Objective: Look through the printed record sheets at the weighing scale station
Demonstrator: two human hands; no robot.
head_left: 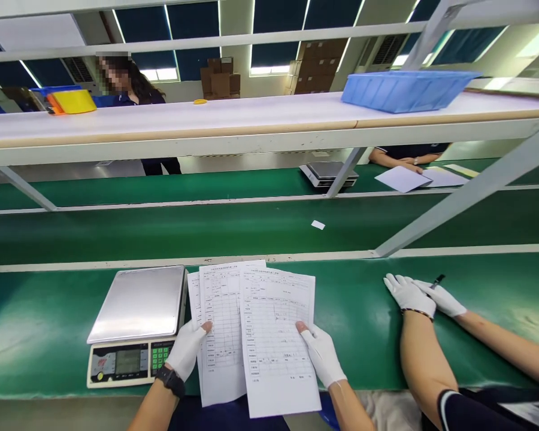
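Left hand (187, 348) pinches left sheets (222, 380), right hand (322, 353) the right sheet (273, 371); both look partly filled in, much seemingly blank.

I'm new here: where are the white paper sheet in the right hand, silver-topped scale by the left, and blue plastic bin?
White paper sheet (279, 341): head view, page middle.
Silver-topped scale (137, 302): head view, metal plate.
Blue plastic bin (397, 94): head view, side wall.
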